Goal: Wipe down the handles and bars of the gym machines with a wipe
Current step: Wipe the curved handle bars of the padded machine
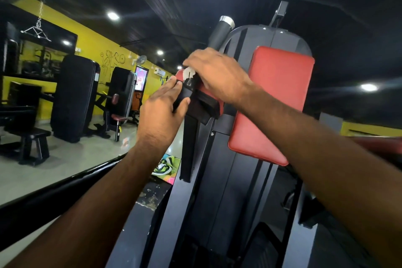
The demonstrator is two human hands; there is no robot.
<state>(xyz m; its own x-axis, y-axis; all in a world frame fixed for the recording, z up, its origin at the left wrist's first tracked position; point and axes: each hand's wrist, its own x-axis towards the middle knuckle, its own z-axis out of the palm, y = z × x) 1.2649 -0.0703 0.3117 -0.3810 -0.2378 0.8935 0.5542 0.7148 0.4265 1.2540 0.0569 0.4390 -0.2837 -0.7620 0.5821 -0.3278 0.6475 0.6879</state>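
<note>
- Wipe (188,73), white and crumpled, lies on the left end of the small red pad (219,105) at mid-frame, pinned under the right hand (217,76).
- Right fingers (195,61) curl down over the wipe and press it to the pad; their tips are hidden.
- Left hand (162,113) lies flat against the black bracket (195,104) under the pad, with its fingers (171,85) straight and together and the thumb on the bracket. It grips nothing and seems to steady the part.
- Handle (219,32), black with a silver cap, rises just beyond the right hand; the wipe is not on it.
- Backrest (272,104), large and red, stands to the right, apart from both hands.
- Progress, as a judgement: the wiping is partway through this one machine, at the pad and bracket. No surface shows streaks, so I cannot tell what is already wiped.
- Probably left: the handle above, the long black bar (54,193) at near left, and the machines (74,98) far left.
</note>
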